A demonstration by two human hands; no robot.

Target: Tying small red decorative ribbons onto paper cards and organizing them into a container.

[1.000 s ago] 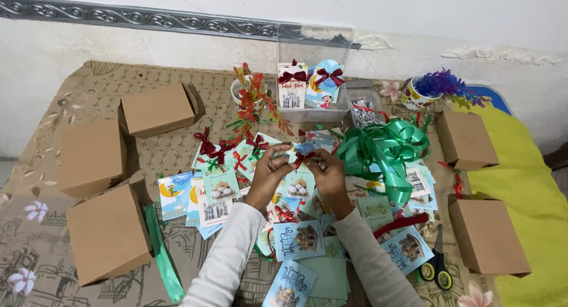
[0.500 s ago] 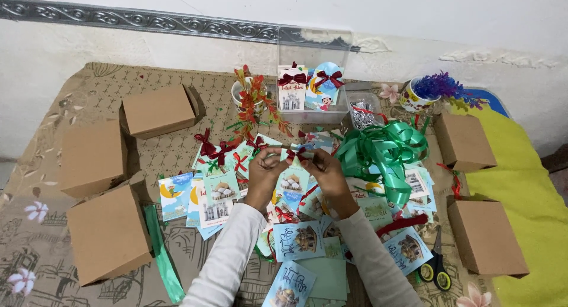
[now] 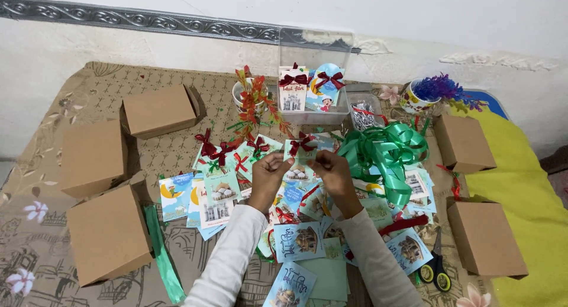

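**Red bow held between two hands**

Red ribbon bow (image 3: pixel 302 142) sat on a small greeting card (image 3: pixel 297 159), pinched between the left hand (image 3: pixel 267 172) and the right hand (image 3: pixel 332 170) above the scattered cards (image 3: pixel 219 194). Both hands gripped the card's edges. The fingers hid most of the card's picture.

Bright, even indoor light, soft shadows, sharp focus, slight wide-angle bowing.

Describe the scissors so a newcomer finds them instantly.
Start at the big green ribbon bow right of the hands. Go down toward the near edge, past the scattered cards, beside the lower right brown box. The scissors lie there: black handles with yellow-lined loops, the only tool.
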